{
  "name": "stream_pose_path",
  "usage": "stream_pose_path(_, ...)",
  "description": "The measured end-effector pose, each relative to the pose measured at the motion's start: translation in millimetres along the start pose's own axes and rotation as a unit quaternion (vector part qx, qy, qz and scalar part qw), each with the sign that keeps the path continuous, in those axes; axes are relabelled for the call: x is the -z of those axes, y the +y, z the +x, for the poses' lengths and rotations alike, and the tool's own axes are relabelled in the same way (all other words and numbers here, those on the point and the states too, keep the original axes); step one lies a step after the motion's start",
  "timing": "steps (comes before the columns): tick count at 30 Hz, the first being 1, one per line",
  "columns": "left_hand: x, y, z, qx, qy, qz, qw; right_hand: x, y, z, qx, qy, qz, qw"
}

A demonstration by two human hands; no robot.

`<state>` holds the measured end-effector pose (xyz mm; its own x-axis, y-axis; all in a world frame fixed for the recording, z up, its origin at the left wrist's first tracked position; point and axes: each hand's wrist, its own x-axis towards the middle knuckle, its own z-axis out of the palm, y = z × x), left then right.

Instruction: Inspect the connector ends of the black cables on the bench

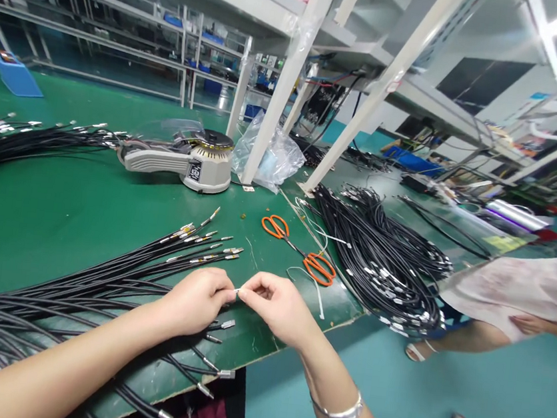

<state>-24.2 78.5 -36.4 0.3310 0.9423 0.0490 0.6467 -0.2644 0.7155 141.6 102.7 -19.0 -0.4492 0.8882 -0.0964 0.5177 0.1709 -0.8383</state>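
A small pale cable end [237, 291] is being pinched between the narrowly closed fingertips of the left hand [195, 301] and right hand [277, 308], its long axis being held roughly level between them, neither hand nearer, while black metal-tipped cables [70, 309] are being kept fanned out leftward.

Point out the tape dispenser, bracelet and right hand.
Tape dispenser [207, 173]: head view, on its grey body.
Bracelet [343, 414]: head view, on its silver band.
Right hand [280, 310]: head view, on the back of the hand.
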Motion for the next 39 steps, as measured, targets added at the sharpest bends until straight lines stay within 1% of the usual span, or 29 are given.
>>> stream_pose_path(2, 5.7, 4.4, -2.2, -0.038, -0.033, 0.036, 0.998, 3.4, 0.0, -7.8, -0.01, -0.021, -0.015, 1.0)
stream_pose_path(3, 10.1, 6.0, -2.6, -0.062, -0.054, 0.049, 0.995, 6.4, 0.5, -12.4, -0.01, -0.046, -0.026, 0.999)
stream_pose_path(4, 14.7, 6.6, -2.4, -0.081, -0.067, 0.058, 0.993, 10.2, 1.4, -16.8, -0.002, -0.085, -0.04, 0.996)
stream_pose_path(5, 19.3, 5.9, -1.3, -0.091, -0.066, 0.066, 0.992, 14.4, 2.5, -20.2, 0.01, -0.133, -0.055, 0.99)
stream_pose_path(6, 23.1, 3.7, 0.5, -0.088, -0.05, 0.074, 0.992, 18.5, 3.9, -22.1, 0.019, -0.177, -0.068, 0.982)
stream_pose_path(7, 25.8, 0.0, 2.9, -0.073, -0.022, 0.084, 0.994, 22.3, 5.4, -21.7, 0.023, -0.205, -0.074, 0.976)
stream_pose_path(8, 27.3, -4.7, 5.6, -0.054, 0.011, 0.095, 0.994, 25.2, 7.0, -18.8, 0.023, -0.208, -0.075, 0.975)
stream_pose_path(9, 27.5, -10.2, 8.2, -0.038, 0.041, 0.105, 0.993, 26.9, 8.7, -13.2, 0.019, -0.18, -0.076, 0.98)
stream_pose_path(11, 25.8, -21.5, 12.5, -0.022, 0.088, 0.111, 0.99, 26.6, 12.6, 4.9, 0.014, -0.068, -0.091, 0.993)
stream_pose_path(12, 24.6, -26.4, 13.8, -0.017, 0.107, 0.106, 0.988, 24.9, 14.7, 16.3, 0.018, -0.016, -0.105, 0.994)
stream_pose_path(13, 23.8, -30.5, 14.5, -0.01, 0.127, 0.097, 0.987, 22.7, 16.9, 28.2, 0.026, 0.021, -0.122, 0.992)
stream_pose_path(14, 23.3, -33.7, 14.7, -0.001, 0.147, 0.087, 0.985, 20.3, 19.0, 39.9, 0.032, 0.044, -0.136, 0.989)
stream_pose_path(17, 24.0, -38.9, 13.5, 0.027, 0.186, 0.064, 0.98, 15.7, 24.0, 69.4, 0.057, 0.057, -0.162, 0.984)
stream_pose_path(20, 23.9, -39.3, 12.2, 0.022, 0.193, 0.065, 0.979, 17.4, 26.7, 84.7, 0.085, 0.047, -0.178, 0.979)
stream_pose_path(22, 22.5, -36.7, 12.1, 0.005, 0.191, 0.069, 0.979, 21.1, 27.6, 85.9, 0.095, 0.034, -0.175, 0.979)
stream_pose_path(25, 19.3, -26.8, 14.2, -0.027, 0.17, 0.086, 0.981, 27.5, 27.4, 74.8, 0.09, 0.016, -0.151, 0.984)
stream_pose_path(28, 15.6, -12.0, 20.0, -0.059, 0.121, 0.127, 0.983, 32.4, 23.3, 53.2, 0.08, 0.011, -0.11, 0.991)
stream_pose_path(30, 13.0, -2.6, 24.8, -0.068, 0.08, 0.138, 0.985, 34.1, 18.4, 37.4, 0.076, 0.016, -0.087, 0.993)
stream_pose_path(32, 10.4, 4.7, 28.1, -0.068, 0.04, 0.127, 0.989, 35.0, 13.4, 23.3, 0.064, 0.022, -0.053, 0.996)
stream_pose_path(34, 8.0, 9.7, 28.3, -0.065, 0.012, 0.098, 0.993, 35.6, 9.8, 12.1, 0.041, 0.024, -0.009, 0.999)
stream_pose_path(37, 5.3, 14.4, 22.5, -0.06, -0.013, 0.047, 0.997, 37.0, 8.2, 0.5, 0.006, 0.01, 0.051, 0.999)
stream_pose_path(39, 3.7, 17.2, 16.8, -0.055, -0.017, 0.025, 0.998, 37.9, 8.4, -5.2, -0.014, -0.004, 0.063, 0.998)
